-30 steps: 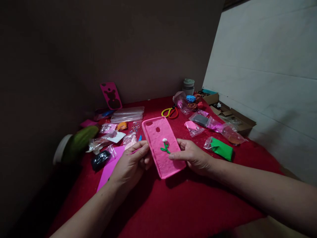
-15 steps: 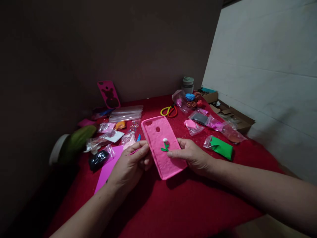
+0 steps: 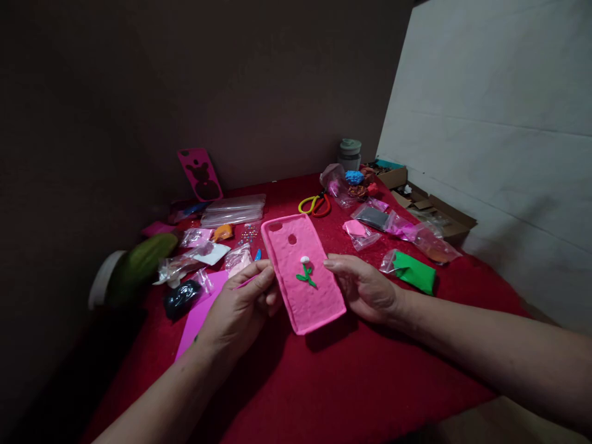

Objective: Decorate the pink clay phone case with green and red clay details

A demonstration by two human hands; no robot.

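A pink phone case (image 3: 319, 308) covered in clay is held up over the red cloth, its face towards me and tilted slightly. On it lies a small clay flower (image 3: 306, 274) with a white head, a green stem and green leaves. My left hand (image 3: 247, 296) pinches the case's left edge between thumb and fingers. At the right edge, my right hand (image 3: 367, 287) grips the case with the thumb on its rim and the fingers partly hidden behind. Both camera holes show near the top of the case.
Yellow-and-red-handled scissors (image 3: 314, 205) lie behind the case on the red cloth (image 3: 370, 370). Right of it sit a green clay packet (image 3: 414, 273) and cardboard boxes (image 3: 446, 219). A black clay packet (image 3: 182, 300), a magenta sheet (image 3: 197, 330) and a standing bear-patterned case (image 3: 200, 174) are leftward.
My right thumb has moved off the flower's stem to the case's right edge, so the whole flower shows. My left hand keeps its hold.
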